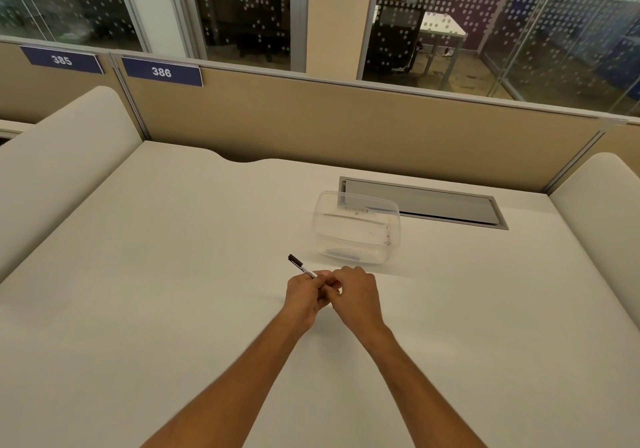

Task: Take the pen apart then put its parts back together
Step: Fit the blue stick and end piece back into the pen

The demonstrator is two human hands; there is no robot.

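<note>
A slim white pen with a black end sticks out up and to the left from between my two hands, just above the white desk. My left hand grips the pen's barrel with curled fingers. My right hand meets it from the right, fingers curled round the pen's near end, which is hidden inside the hands. Whether the pen is in one piece there cannot be seen.
A clear plastic container stands just beyond my hands to the right, with a dark object inside. Behind it a grey cable hatch is set in the desk. Tan partition panels close off the back; padded dividers flank both sides.
</note>
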